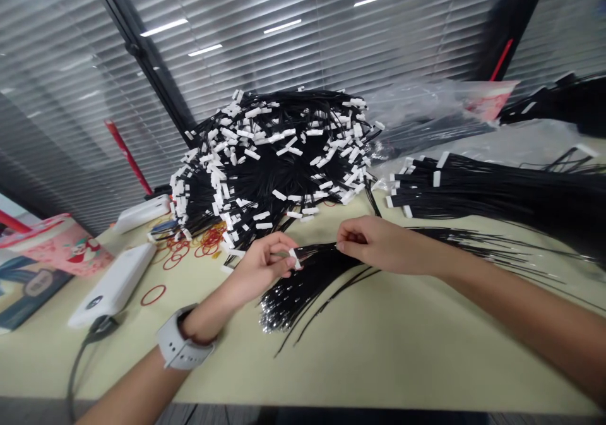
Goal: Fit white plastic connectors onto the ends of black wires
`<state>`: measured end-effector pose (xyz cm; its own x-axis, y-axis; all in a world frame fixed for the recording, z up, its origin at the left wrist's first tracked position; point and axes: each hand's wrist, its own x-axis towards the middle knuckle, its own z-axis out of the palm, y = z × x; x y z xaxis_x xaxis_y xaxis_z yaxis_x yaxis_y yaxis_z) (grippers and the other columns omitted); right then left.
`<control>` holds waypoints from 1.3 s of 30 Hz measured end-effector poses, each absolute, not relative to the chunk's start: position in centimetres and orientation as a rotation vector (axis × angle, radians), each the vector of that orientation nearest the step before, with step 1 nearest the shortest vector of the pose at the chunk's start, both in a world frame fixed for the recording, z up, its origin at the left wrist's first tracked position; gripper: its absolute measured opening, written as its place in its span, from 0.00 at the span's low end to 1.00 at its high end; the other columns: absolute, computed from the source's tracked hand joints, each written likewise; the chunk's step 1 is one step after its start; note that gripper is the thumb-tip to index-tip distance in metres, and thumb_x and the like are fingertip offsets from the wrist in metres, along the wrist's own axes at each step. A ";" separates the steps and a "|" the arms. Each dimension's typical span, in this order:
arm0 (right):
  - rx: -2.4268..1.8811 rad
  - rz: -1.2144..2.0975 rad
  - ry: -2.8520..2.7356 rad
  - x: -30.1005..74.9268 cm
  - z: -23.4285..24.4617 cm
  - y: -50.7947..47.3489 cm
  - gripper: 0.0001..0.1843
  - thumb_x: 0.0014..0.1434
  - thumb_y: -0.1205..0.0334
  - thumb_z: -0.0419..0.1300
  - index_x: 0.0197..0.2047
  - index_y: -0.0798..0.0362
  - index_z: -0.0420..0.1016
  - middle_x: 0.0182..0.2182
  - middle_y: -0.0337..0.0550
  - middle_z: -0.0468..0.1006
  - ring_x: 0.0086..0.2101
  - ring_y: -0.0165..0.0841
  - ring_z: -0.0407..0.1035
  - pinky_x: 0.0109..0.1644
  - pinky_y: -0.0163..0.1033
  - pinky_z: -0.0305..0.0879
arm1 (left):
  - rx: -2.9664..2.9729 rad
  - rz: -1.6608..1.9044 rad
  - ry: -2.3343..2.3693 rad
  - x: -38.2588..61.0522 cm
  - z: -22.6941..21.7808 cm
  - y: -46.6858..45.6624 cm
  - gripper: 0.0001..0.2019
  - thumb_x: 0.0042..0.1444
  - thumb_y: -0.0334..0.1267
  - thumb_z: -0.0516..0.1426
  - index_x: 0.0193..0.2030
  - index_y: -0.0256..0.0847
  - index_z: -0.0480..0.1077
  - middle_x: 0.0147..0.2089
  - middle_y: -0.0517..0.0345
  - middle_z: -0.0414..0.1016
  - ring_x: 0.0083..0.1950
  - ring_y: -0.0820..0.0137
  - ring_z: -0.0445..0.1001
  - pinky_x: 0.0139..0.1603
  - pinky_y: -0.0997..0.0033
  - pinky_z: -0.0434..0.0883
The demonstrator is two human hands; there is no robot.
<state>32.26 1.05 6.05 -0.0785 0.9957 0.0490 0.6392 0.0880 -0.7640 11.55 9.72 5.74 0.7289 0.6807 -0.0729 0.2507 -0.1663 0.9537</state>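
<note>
My left hand (pixel 265 264) pinches a small white connector (pixel 295 259) between thumb and fingers, with thin black wires running from it to the right. My right hand (pixel 372 242) is closed, fingertips pressed together over those wires; how many it grips is hidden. Below both hands lies a loose bundle of black wires (pixel 317 280) with shiny metal ends (pixel 277 308) fanned toward the left. The same bundle's wires (pixel 478 248) stretch out to the right under my right forearm. A light-coloured watch (pixel 182 343) is on my left wrist.
Behind the hands rises a large heap of black wire bundles (pixel 279 166) with white connectors. More bundles (pixel 473 188) lie at right beside plastic bags (pixel 426 106). At left are rubber bands (pixel 203 242), a white power bank (pixel 113 284) with a cable, and a pink cup (pixel 66 248).
</note>
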 end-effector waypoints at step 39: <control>-1.622 0.187 -1.929 30.6 4.4 1.1 0.09 0.54 0.67 0.52 0.24 0.54 0.68 0.18 0.34 0.69 0.20 0.24 0.57 0.28 0.34 0.50 | 1.524 0.665 0.709 11.6 5.3 10.2 0.09 0.46 0.25 0.61 0.35 0.36 0.70 0.29 0.61 0.72 0.28 0.78 0.70 0.28 0.81 0.68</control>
<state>30.63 1.14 4.42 -0.0690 0.9329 0.3535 0.8475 0.2418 -0.4726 11.60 10.22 5.29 0.6433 0.7656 0.0015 0.0506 -0.0445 0.9977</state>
